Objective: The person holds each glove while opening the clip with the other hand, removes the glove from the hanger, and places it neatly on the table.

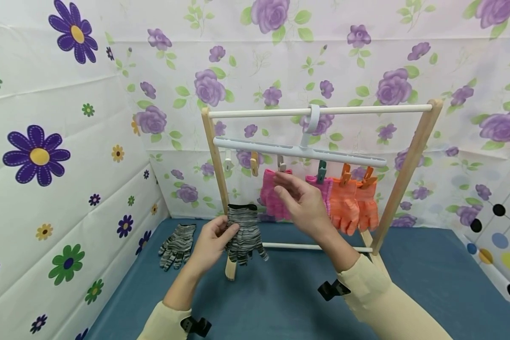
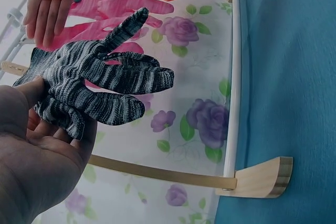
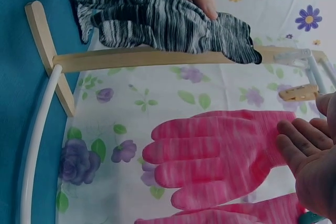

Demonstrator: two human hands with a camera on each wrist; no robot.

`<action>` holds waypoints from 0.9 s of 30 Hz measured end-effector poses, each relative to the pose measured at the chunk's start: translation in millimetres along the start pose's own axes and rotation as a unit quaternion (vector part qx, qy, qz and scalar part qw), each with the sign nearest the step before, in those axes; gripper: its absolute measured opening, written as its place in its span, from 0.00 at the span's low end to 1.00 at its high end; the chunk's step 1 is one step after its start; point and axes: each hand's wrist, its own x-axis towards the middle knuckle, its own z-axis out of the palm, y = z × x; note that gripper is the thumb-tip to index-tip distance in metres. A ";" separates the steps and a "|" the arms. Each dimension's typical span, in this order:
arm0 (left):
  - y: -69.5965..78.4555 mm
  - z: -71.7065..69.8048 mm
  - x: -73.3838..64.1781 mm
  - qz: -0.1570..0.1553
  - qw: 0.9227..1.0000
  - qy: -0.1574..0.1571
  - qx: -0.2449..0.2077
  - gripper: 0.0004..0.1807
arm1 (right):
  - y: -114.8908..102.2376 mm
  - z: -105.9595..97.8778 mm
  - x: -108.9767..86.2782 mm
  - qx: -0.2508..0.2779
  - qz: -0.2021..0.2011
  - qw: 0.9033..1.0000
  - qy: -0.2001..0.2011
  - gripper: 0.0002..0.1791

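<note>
My left hand (image 1: 208, 245) pinches a black-and-white knit glove (image 1: 243, 231) near its cuff, between thumb and fingers. In the left wrist view that glove (image 2: 89, 72) has its fingers pointing away from the palm. My right hand (image 1: 303, 203) is raised in front of a hanging pink glove (image 1: 271, 196), its fingers loosely bent and nothing in them. From the right wrist, the pink glove (image 3: 220, 156) appears just beside those fingertips; whether they touch is unclear. Above hangs a pale clip hanger (image 1: 297, 150). A yellow clip (image 1: 254, 164) and a white clip (image 1: 227, 160) on it hold nothing.
Orange gloves (image 1: 344, 203) hang from orange clips at the hanger's right, beside a second pink glove (image 1: 323, 186) under a green clip. A wooden rack (image 1: 408, 165) with a white top bar carries the hanger. Another black-and-white glove (image 1: 178, 245) lies on the blue table at left.
</note>
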 end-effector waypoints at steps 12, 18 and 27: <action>-3.8 -8.2 -5.3 -0.005 1.000 0.010 0.001 0.15 | 7.3 -7.6 -9.6 -0.028 -0.027 0.999 -0.003 0.23; -5.7 -14.8 -7.6 -0.002 1.000 0.011 0.001 0.12 | 10.6 -11.1 -15.0 -0.037 -0.036 0.999 -0.007 0.23; -10.7 -26.4 -10.3 -0.011 0.999 0.029 0.010 0.11 | 12.2 -17.8 -26.3 -0.054 -0.053 0.997 -0.013 0.24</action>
